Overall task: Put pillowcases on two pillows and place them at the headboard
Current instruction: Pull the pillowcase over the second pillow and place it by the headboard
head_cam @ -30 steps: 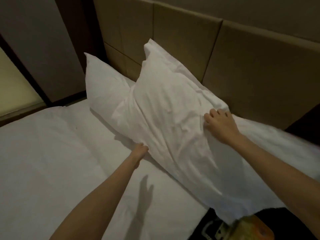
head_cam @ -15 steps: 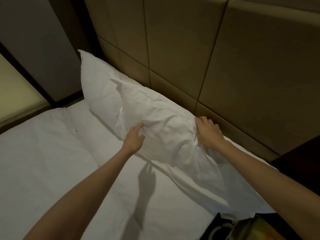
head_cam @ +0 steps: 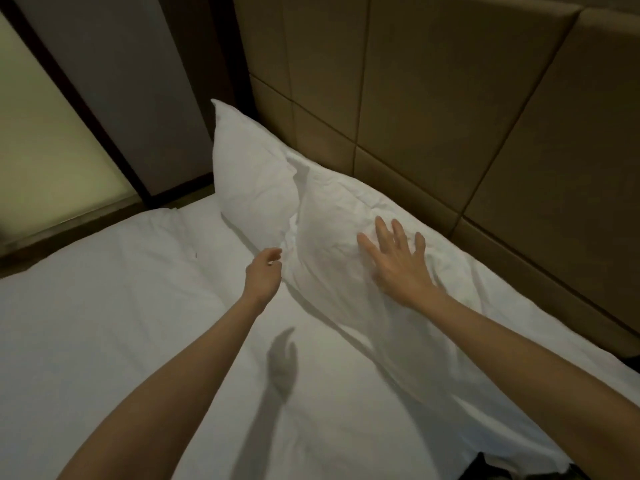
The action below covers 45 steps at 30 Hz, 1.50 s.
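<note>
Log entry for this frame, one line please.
stage: placing | near pillow: lying along headboard | far pillow: leaning at headboard | right hand: open, flat on near pillow | left hand: open, holding nothing

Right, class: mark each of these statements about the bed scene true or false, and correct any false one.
1. The right hand lies flat with spread fingers on the near pillow. True.
2. The left hand grips a pillow corner. False: it hovers loosely open beside the pillow, holding nothing.
3. Two white pillows lie along the headboard. True.
4. The far pillow lies on the floor. False: it leans at the headboard.
5. The bed sheet is white. True.
</note>
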Tool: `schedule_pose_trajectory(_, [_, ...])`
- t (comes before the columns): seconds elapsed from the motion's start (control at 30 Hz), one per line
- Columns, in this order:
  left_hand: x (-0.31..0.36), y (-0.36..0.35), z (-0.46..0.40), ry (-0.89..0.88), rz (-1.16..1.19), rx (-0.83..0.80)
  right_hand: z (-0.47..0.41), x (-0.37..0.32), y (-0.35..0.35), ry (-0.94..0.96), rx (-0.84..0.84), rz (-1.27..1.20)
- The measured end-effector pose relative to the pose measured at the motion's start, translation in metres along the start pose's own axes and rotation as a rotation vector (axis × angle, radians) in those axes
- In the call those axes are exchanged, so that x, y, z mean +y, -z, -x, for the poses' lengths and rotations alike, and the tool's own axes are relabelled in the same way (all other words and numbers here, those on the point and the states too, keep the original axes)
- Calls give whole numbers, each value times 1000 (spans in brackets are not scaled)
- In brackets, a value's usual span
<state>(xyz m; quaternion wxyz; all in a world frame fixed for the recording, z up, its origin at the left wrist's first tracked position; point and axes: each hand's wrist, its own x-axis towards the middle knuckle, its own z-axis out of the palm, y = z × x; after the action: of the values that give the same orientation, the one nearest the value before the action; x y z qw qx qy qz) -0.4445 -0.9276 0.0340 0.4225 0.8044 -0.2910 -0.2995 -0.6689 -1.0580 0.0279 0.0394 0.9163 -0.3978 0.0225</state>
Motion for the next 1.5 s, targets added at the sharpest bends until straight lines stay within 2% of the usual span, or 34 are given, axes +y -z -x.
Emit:
schedule_pose_trajectory(0.07, [-13, 16, -3, 2, 31, 33, -18, -19, 8, -52, -3, -56])
schedule_pose_trajectory(0.23, [-32, 50, -17, 18, 109, 86, -67, -46, 18, -373, -123, -200])
schedule_pose_trajectory(0.33, [-38, 60, -27, 29, 110, 110, -74, -39, 8, -354, -131, -157])
schedule_pose_trajectory(0.47, [-48, 51, -38, 49, 93, 107, -74, -22, -16, -296, -168, -221])
schedule_pose_trajectory(0.6, [-44, 32, -63, 9, -9, 80, -86, -5, -23, -339, -193, -276])
schedule_pose_trajectory(0.73, [-21, 10, -102, -73, -157, 59, -110, 16, -10, -325, -223, -123])
schedule_pose_trajectory(0.8, [-7, 1, -123, -71, -137, 67, -123, 14, -3, -349, -139, -81])
schedule_pose_trajectory(0.87, [1, -6, -142, -2, -35, 110, -140, 2, 2, -231, 48, -94])
schedule_pose_trajectory(0.93, [0, -7, -156, 106, 109, 180, -162, -17, 2, 93, 213, -56])
schedule_pose_trajectory(1.0, [-7, -3, -166, 202, 235, 261, -188, -38, -1, 369, 175, -15])
schedule_pose_trajectory(1.07, [-18, 4, -174, 272, 315, 332, -218, -56, -6, 466, 62, 50])
schedule_pose_trajectory(1.17, [-40, 13, -189, 353, 419, 373, -259, -71, -15, 283, -145, 42])
schedule_pose_trajectory(1.27, [-68, 15, -217, 423, 492, 335, -290, -79, -39, 51, -371, -26])
schedule_pose_trajectory(1.37, [-96, 8, -249, 505, 553, 281, -312, -79, -60, -130, -377, -215])
schedule_pose_trajectory(1.5, [-126, -12, -277, 608, 631, 196, -333, -67, -83, -242, -364, -229])
